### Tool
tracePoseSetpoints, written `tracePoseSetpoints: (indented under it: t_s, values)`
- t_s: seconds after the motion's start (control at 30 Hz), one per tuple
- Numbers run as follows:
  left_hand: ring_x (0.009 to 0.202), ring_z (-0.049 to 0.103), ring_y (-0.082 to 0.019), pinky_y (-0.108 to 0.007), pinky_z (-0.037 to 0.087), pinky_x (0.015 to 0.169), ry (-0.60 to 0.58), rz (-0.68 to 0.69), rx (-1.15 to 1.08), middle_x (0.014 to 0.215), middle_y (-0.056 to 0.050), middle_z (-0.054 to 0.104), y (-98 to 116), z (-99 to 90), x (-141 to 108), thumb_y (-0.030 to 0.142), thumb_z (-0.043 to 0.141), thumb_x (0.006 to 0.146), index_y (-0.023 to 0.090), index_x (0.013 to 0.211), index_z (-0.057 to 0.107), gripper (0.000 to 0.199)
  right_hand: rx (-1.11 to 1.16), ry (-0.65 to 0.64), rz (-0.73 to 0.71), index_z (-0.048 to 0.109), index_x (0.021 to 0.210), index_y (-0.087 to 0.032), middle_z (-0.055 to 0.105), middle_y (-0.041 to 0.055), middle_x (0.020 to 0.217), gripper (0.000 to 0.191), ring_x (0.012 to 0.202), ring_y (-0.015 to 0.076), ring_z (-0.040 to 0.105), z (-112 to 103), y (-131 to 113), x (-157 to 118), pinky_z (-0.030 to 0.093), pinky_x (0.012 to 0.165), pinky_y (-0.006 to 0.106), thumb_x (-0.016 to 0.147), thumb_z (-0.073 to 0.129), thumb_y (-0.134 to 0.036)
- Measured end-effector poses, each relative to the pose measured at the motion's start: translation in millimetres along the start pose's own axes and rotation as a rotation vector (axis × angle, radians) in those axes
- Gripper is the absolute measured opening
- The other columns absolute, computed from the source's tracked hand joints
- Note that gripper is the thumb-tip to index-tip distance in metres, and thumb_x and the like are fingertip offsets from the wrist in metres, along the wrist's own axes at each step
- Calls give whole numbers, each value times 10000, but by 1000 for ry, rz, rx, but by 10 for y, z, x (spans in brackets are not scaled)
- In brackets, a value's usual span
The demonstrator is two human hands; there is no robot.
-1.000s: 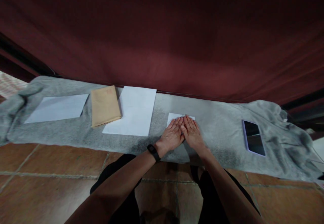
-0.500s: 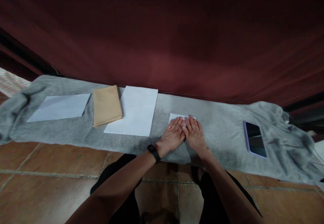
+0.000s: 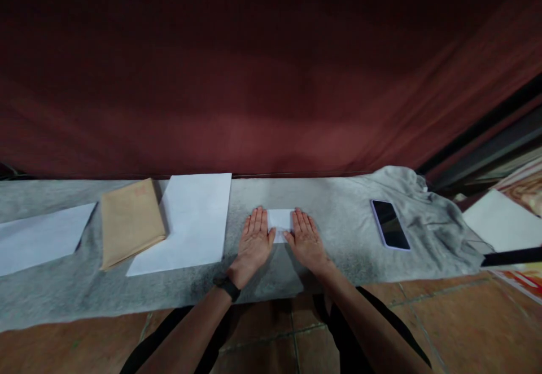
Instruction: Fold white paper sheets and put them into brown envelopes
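A small folded white paper lies on the grey cloth in front of me. My left hand rests flat over its left end, fingers stretched forward and thumb on the paper. Over the right end lies my right hand, also flat, with its thumb pointing inward. The middle of the paper shows between the two hands; its ends are hidden under them. A dark band circles my left wrist.
To the left lie a large white sheet, a brown envelope overlapping it, and another white sheet. A phone with a purple edge lies on the right. A dark red curtain hangs behind the cloth.
My hands have slid apart from the paper's middle to its two ends, uncovering the centre. The camera's view has turned to the right.
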State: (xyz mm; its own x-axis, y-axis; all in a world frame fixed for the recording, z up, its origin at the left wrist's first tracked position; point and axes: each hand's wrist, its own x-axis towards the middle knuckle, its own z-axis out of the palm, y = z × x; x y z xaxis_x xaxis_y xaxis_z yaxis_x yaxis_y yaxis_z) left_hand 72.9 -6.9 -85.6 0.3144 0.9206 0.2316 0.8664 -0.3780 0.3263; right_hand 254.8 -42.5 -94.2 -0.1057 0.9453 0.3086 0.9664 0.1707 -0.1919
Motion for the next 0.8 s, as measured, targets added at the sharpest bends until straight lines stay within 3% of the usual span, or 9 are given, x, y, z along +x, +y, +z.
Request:
tracePoseSetpoints:
  t_s: [0.33,0.43,0.57,0.8]
  values:
    - [1529,267,-318,-505,239,1244,-14,-2,81,1619,-229,316,-21,-6,30,457,325,1016,22,1544,347,685,-12,-2,71,366,1549,-50,361,209,1597,656,1482,321,369,-46,-26,-39,290,1225,496,1034,441,-450]
    - [1528,273,-304,-497,237,1247,-2,-1,94,1624,-196,331,-35,-9,31,464,324,1018,67,1563,331,674,-10,-26,105,392,1535,-37,360,213,1595,632,1486,320,361,-87,-38,-17,279,1233,489,1035,445,-419]
    - [1533,260,-302,-513,218,1251,3,6,159,1625,-188,332,-8,-20,21,406,315,1022,56,1563,325,644,19,-77,126,417,1513,-7,373,216,1586,577,1498,312,339,-165,-84,61,260,1243,486,1051,399,-351]
    - [1538,252,-229,-446,229,1261,-92,173,216,1625,-130,361,132,50,-66,216,270,1004,77,1557,354,576,163,-84,-32,443,1517,-89,409,135,1589,531,1494,228,356,-130,-290,118,290,1247,432,1072,312,-348]
